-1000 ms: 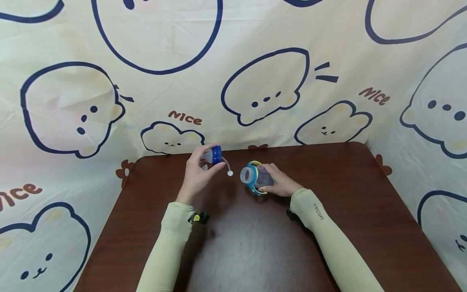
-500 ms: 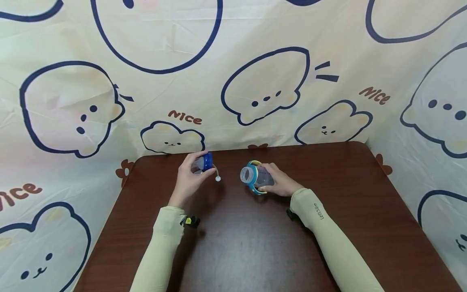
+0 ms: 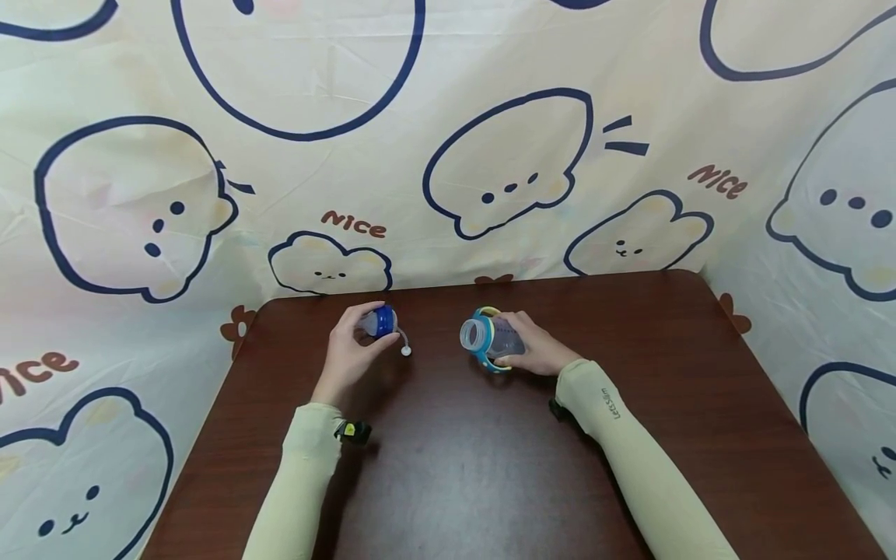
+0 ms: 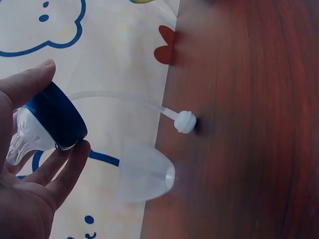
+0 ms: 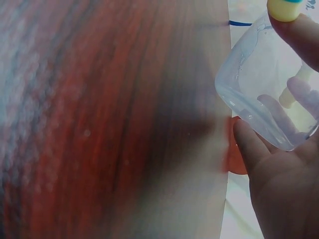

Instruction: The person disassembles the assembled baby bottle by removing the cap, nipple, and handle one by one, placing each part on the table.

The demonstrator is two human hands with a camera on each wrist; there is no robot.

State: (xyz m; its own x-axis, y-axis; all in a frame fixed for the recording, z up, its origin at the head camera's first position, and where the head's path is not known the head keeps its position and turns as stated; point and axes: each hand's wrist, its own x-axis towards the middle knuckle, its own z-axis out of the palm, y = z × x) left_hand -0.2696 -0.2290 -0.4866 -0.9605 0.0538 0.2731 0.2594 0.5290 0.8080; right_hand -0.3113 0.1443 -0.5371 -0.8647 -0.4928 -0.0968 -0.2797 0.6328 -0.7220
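Note:
On the left in the head view, my left hand (image 3: 343, 356) grips a baby bottle's blue collar (image 3: 385, 320) between thumb and fingers. A clear nipple (image 4: 30, 134) points back toward the palm. From the collar's other side runs a thin straw (image 4: 124, 96) ending in a white ball (image 4: 185, 122). A translucent dome cap (image 4: 144, 174) stands beside those fingers in the left wrist view. My right hand (image 3: 537, 350) holds the clear baby bottle (image 3: 507, 340), tilted with its uncovered mouth (image 3: 473, 335) facing left. Blue and yellow handles (image 3: 483, 362) ring its neck.
Both hands are over a dark brown wooden table (image 3: 448, 467). Its far edge meets a cream cloth backdrop (image 3: 392, 171) printed with cartoon faces, which also lines both sides. A dark strap with a small device (image 3: 353, 432) sits on the left wrist.
My left hand has moved left and toward the person, carrying the collar, nipple and straw away from the bottle and lower. My right hand and the bottle have stayed in place.

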